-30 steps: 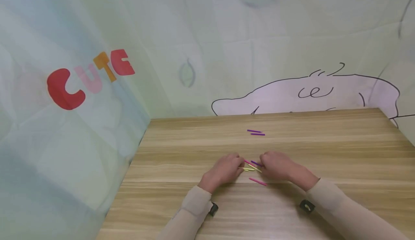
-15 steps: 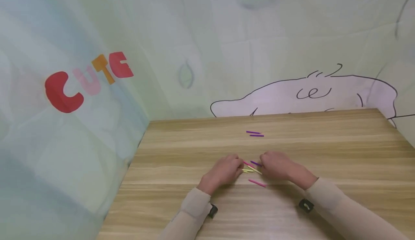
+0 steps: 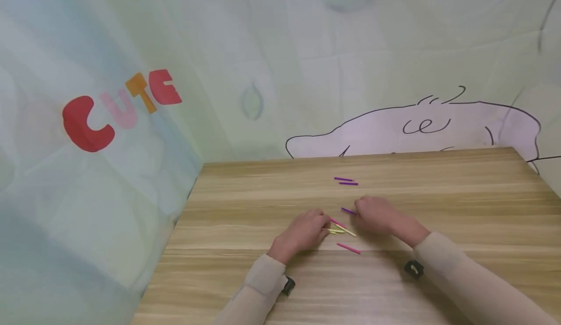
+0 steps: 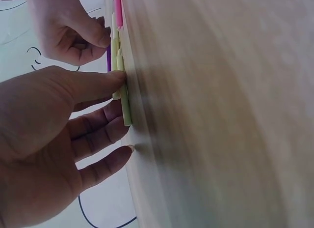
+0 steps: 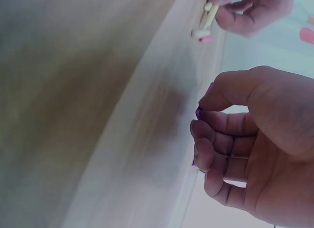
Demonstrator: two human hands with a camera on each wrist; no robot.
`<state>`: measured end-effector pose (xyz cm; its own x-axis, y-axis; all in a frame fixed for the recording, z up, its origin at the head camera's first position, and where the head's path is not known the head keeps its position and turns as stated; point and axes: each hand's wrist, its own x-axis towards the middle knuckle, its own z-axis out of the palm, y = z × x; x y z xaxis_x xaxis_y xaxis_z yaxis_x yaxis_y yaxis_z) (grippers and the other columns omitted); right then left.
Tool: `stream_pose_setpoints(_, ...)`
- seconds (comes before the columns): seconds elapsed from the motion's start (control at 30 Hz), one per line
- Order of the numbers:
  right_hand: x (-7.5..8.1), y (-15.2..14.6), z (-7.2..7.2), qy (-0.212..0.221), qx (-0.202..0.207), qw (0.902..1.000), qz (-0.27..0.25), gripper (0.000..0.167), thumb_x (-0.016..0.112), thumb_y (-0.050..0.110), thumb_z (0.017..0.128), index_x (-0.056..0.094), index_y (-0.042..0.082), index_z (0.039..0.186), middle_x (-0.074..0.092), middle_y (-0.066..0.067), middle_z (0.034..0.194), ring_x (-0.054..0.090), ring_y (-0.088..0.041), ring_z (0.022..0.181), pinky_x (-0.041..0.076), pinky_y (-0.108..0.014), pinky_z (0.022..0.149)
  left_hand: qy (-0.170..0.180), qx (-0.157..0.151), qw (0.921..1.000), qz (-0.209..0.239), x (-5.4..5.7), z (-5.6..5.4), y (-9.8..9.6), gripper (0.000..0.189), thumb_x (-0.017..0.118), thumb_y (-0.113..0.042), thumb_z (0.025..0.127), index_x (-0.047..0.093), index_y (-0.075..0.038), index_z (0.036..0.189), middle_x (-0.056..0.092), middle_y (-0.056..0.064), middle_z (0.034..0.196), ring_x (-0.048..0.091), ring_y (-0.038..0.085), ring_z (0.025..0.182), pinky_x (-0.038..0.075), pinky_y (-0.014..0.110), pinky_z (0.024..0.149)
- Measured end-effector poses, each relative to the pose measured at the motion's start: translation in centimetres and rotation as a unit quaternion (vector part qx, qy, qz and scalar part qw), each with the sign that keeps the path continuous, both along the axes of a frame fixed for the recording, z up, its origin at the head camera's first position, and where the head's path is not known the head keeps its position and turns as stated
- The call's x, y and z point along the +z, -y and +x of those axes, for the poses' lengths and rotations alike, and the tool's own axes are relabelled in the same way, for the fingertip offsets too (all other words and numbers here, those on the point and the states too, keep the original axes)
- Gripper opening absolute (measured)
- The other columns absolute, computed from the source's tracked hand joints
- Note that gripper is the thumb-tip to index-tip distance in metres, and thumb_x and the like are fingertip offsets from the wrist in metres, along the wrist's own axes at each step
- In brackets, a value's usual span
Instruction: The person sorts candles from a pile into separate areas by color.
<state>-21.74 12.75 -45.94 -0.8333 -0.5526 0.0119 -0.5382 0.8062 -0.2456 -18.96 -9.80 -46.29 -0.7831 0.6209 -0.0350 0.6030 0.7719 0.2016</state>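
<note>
My right hand pinches one end of a thin purple stick between thumb and forefinger. Its dark end shows at the fingertips in the right wrist view. To the left, my left hand rests low at the table with its thumb and forefinger on a pale yellow stick. Other yellow sticks lie crossed beside those fingertips, along with a pink stick partly hidden by the hand. A second pink stick lies nearer to me.
Two more purple sticks lie roughly side by side farther back on the wooden table. A printed curtain hangs behind and left of it. Dark devices are strapped under both wrists.
My right hand has moved a little away from me with the purple stick, which is now apart from the crossed pink and yellow sticks. The left hand has hardly moved.
</note>
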Motion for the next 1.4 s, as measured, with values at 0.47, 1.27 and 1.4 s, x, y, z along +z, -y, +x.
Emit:
stream_pose_setpoints(0.47, -0.4, -1.4, -2.3, 0.007, -0.012, 0.9996, 0.023, 0.012, 0.06, 0.009, 0.086, 0.056, 0.008, 0.075, 0.051, -0.003, 0.067, 0.05, -0.019, 0.057, 0.049, -0.038, 0.053, 0.003, 0.007, 0.9999, 0.015, 0.0, 0.2, -0.1, 0.009, 0.067, -0.018, 0.097, 0.064, -0.013, 0.09, 0.052, -0.005, 0.086, 0.048, 0.009, 0.077, 0.044, 0.024, 0.07)
stream_pose_setpoints(1.27, 0.2, -1.0, -4.1, 0.025, -0.032, 0.999, 0.018, 0.016, 0.06, 0.008, 0.087, 0.055, 0.008, 0.071, 0.052, -0.004, 0.065, 0.05, -0.019, 0.055, 0.047, -0.035, 0.05, -0.005, 0.0, 1.0, 0.008, 0.1, 0.2, -0.1, 0.009, 0.067, -0.02, 0.097, 0.066, -0.013, 0.091, 0.053, -0.005, 0.086, 0.049, 0.009, 0.077, 0.044, 0.024, 0.069)
stream_pose_setpoints(1.4, 0.1, -1.1, -4.3, 0.025, -0.036, 0.9989, 0.017, 0.019, 0.059, 0.008, 0.086, 0.053, 0.01, 0.068, 0.051, -0.004, 0.064, 0.05, -0.019, 0.054, 0.046, -0.035, 0.048, -0.007, -0.003, 0.9999, 0.011, 0.1, 0.2, -0.1, 0.008, 0.067, -0.019, 0.096, 0.066, -0.013, 0.091, 0.053, -0.005, 0.085, 0.049, 0.009, 0.077, 0.044, 0.024, 0.069)
